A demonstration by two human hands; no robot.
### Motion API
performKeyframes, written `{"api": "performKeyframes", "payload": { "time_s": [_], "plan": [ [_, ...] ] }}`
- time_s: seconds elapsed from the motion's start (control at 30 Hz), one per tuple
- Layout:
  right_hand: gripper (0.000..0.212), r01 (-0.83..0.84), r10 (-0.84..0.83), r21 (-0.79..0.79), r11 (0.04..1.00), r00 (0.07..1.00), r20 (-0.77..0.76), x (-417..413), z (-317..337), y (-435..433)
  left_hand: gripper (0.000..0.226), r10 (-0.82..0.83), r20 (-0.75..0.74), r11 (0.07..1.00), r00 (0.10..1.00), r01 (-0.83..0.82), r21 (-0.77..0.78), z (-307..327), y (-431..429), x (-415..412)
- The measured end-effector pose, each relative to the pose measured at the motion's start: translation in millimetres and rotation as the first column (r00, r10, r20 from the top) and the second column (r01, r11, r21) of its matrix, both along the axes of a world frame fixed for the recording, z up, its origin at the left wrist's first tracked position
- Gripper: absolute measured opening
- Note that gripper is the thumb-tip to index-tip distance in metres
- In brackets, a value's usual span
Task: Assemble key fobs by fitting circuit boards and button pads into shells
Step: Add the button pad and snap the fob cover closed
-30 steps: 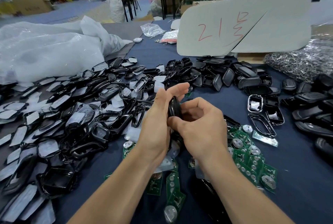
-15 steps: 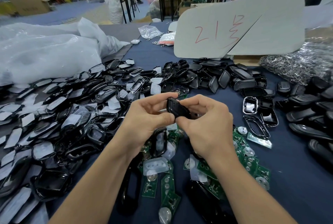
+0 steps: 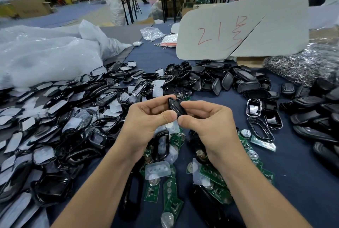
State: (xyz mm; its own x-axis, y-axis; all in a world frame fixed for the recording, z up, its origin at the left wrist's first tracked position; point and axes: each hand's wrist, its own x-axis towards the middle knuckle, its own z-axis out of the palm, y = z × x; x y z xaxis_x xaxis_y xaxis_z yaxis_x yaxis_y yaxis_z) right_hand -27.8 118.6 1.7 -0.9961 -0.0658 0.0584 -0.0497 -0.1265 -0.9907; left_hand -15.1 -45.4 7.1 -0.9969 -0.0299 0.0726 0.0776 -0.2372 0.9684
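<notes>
Above green boards point(image 3: 213, 176), both hands pinch fob point(image 3: 174, 106).

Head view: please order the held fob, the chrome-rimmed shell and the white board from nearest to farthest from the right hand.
1. Held fob: pinched by the right hand.
2. Chrome-rimmed shell: lying to its right.
3. White board: at the far back.

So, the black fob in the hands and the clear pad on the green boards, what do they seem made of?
Black fob: likely hard moulded plastic, glossy, since light glints along its curved edge. Clear pad: probably soft silicone or rubber, milky and matte, with round button dimples.
</notes>
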Motion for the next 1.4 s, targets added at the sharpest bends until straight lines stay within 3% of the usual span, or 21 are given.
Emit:
{"api": "performKeyframes", "payload": {
  "time_s": [0.23,0.5,0.73,1.0,1.17,1.4],
  "plan": [
    [0.039,-0.018,0.036,-0.203,0.979,0.995,0.089,-0.5,-0.3,-2.7,0.044,0.006,-0.019,0.999,1.0,-0.005,0.046,1.0,3.8,-1.1],
    [0.037,-0.026,0.053,-0.285,0.958,0.995,0.088,0.5,0.8,-3.0,0.039,-0.022,0.003,0.994,1.0,0.022,0.105,-0.3,3.4,-2.0],
    [0.029,0.026,-0.021,-0.211,0.977,0.999,0.024,2.2,0.4,-5.1,0.041,0.056,-0.001,0.995,0.998,-0.056,0.077,-4.7,6.7,-2.9],
    [0.02,-0.032,0.094,-0.388,0.921,0.985,0.143,-2.2,-2.1,-4.4,0.034,0.026,-0.005,0.996,1.0,-0.025,0.082,-4.8,2.9,-3.2],
    [0.024,-0.03,0.085,-0.309,0.95,0.983,0.165,-2.7,-3.6,-2.9,0.045,0.075,-0.007,0.996,0.997,-0.075,0.049,-5.9,6.0,-2.7],
    [0.031,-0.048,0.06,-0.084,0.995,0.988,0.146,-1.8,-1.8,2.4,0.039,0.125,0.009,0.99,0.992,-0.124,-0.075,-7.7,7.2,-0.4]
  ]
}}
